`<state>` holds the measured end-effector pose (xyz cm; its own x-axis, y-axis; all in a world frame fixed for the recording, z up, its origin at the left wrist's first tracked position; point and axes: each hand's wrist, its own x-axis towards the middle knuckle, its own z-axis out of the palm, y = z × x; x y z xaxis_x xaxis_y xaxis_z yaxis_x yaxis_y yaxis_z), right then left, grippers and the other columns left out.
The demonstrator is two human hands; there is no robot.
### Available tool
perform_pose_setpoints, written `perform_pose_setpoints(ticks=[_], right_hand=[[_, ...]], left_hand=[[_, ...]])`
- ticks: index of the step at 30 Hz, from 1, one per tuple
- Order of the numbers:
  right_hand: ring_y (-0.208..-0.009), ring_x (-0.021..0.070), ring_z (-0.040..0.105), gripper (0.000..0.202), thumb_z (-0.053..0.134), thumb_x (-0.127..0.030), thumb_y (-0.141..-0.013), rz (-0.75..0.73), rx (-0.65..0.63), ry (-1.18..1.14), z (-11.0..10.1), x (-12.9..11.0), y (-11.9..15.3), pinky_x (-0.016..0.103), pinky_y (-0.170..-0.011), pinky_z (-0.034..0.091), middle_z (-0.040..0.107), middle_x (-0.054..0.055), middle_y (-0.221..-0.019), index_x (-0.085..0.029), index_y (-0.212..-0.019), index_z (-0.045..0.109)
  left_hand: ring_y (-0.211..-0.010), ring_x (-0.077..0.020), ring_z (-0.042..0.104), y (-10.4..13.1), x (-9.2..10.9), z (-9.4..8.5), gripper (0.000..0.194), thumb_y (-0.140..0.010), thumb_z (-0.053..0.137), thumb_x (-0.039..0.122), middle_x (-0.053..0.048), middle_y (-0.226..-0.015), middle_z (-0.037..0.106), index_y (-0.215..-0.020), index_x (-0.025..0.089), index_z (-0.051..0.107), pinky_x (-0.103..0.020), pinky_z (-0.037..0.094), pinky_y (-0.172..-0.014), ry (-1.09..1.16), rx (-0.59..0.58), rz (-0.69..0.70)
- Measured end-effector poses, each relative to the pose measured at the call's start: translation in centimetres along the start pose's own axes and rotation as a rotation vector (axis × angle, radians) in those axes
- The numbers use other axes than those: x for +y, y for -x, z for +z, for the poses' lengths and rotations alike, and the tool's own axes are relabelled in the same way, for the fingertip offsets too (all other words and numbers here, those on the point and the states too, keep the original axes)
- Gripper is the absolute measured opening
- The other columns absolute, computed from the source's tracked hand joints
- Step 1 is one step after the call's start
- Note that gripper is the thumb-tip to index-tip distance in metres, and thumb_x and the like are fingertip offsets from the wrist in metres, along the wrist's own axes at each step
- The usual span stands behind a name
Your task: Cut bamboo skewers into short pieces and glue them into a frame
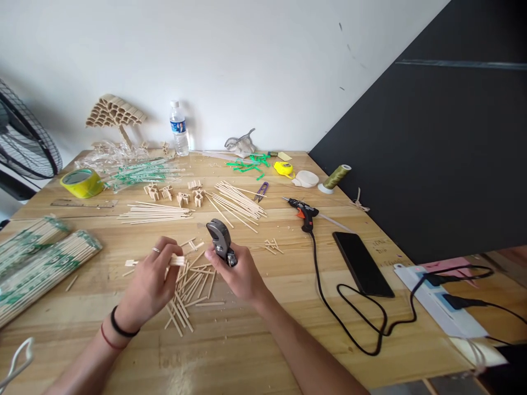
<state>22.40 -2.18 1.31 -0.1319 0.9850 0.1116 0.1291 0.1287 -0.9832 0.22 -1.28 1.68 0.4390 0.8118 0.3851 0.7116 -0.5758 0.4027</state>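
Head view: short sticks (178,260) and grey tool (221,237).
Left hand (151,282) has fingers clamped on short sticks; right hand (244,274), fingers wrapped round grey tool.

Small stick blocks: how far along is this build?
Looks done: several small blocks and the tree-shaped model by the wall. In hand: light wood pieces in the left hand, a cutter in the right hand. Apparently left: loose short sticks, long sticks and two bagged bundles.

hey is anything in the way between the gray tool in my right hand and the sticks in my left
Nothing visible stands between the gray tool in your right hand and the sticks in your left hand; loose short sticks lie on the tabletop beneath that gap.
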Motion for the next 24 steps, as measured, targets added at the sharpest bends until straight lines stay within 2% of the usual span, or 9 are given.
perform_pose_setpoints(ticks=[3,6,8,10,13,16,20,22,24], right_hand=[[-0.058,0.0135,0.048,0.032,0.065,-0.046,-0.092,0.022,-0.020,-0.102,0.1,-0.3,0.1,0.025,-0.057,0.040,0.054,-0.004,-0.062,-0.017,-0.101,0.073],[-0.067,0.0159,0.053,0.031,0.062,-0.046,-0.094,0.008,-0.047,-0.106,0.1,-0.5,0.1,0.026,-0.061,0.043,0.058,0.000,-0.068,-0.018,-0.086,0.072],[-0.071,0.0170,0.056,0.033,0.061,-0.046,-0.095,-0.002,-0.047,-0.110,0.2,-0.4,0.1,0.027,-0.064,0.045,0.060,0.002,-0.071,-0.019,-0.078,0.068],[-0.072,0.0175,0.057,0.031,0.062,-0.045,-0.095,-0.007,-0.018,-0.132,0.1,-0.1,0.0,0.028,-0.067,0.047,0.062,0.002,-0.072,-0.019,-0.077,0.067],[-0.071,0.0172,0.059,0.028,0.064,-0.043,-0.095,-0.012,0.067,-0.190,0.0,0.8,-0.2,0.029,-0.071,0.049,0.063,0.000,-0.071,-0.020,-0.080,0.067],[-0.067,0.0168,0.059,0.023,0.072,-0.041,-0.090,0.008,0.218,-0.348,-0.1,1.8,-0.7,0.030,-0.069,0.049,0.063,-0.001,-0.068,-0.020,-0.082,0.069],[-0.063,0.0164,0.059,0.023,0.081,-0.039,-0.080,0.068,0.404,-0.542,-0.3,2.6,-1.5,0.031,-0.065,0.050,0.063,-0.002,-0.067,-0.020,-0.082,0.069],[-0.063,0.0159,0.059,0.024,0.081,-0.039,-0.077,0.073,0.446,-0.573,-0.4,2.6,-1.8,0.032,-0.064,0.051,0.063,-0.002,-0.069,-0.020,-0.082,0.067],[-0.062,0.0154,0.058,0.024,0.081,-0.038,-0.075,0.075,0.477,-0.602,-0.4,2.5,-1.9,0.032,-0.063,0.051,0.063,-0.002,-0.070,-0.021,-0.081,0.065]], left_hand=[[-0.082,-0.0200,0.065,0.5,1.2,0.8,0.027,-0.089,0.039,0.002,-0.007,-0.103,0.059,-0.102,0.022,0.051,-0.033,0.052,-0.075,0.060,-0.077,0.041],[-0.082,-0.0202,0.065,0.6,1.5,1.3,0.033,-0.083,0.039,-0.001,-0.007,-0.103,0.059,-0.104,0.023,0.050,-0.033,0.053,-0.075,0.079,-0.114,0.038],[-0.084,-0.0202,0.065,0.5,1.4,1.2,0.031,-0.086,0.040,0.000,-0.007,-0.103,0.059,-0.105,0.023,0.050,-0.033,0.053,-0.076,0.088,-0.102,0.037],[-0.088,-0.0204,0.064,0.3,1.3,0.9,0.024,-0.093,0.044,0.005,-0.007,-0.105,0.058,-0.108,0.023,0.049,-0.032,0.054,-0.078,0.103,-0.050,0.046],[-0.095,-0.0216,0.063,0.2,0.8,0.0,0.020,-0.100,0.048,0.012,-0.009,-0.106,0.058,-0.117,0.022,0.050,-0.033,0.054,-0.084,0.108,0.071,0.085],[-0.101,-0.0233,0.062,0.4,0.1,-0.9,0.033,-0.103,0.040,0.013,-0.012,-0.111,0.058,-0.132,0.022,0.054,-0.035,0.055,-0.086,0.055,0.121,0.143],[-0.084,-0.0200,0.064,0.5,-0.8,-1.6,0.041,-0.105,0.043,0.021,-0.009,-0.102,0.061,-0.143,0.025,0.058,-0.031,0.055,-0.076,-0.022,0.151,0.098],[-0.079,-0.0185,0.065,0.3,-1.2,-1.7,0.039,-0.105,0.048,0.029,-0.007,-0.098,0.063,-0.143,0.027,0.061,-0.029,0.055,-0.073,-0.017,0.126,0.037],[-0.080,-0.0183,0.067,0.0,-1.6,-1.5,0.039,-0.106,0.049,0.034,-0.007,-0.098,0.066,-0.142,0.027,0.062,-0.028,0.055,-0.073,0.039,0.033,-0.004]])
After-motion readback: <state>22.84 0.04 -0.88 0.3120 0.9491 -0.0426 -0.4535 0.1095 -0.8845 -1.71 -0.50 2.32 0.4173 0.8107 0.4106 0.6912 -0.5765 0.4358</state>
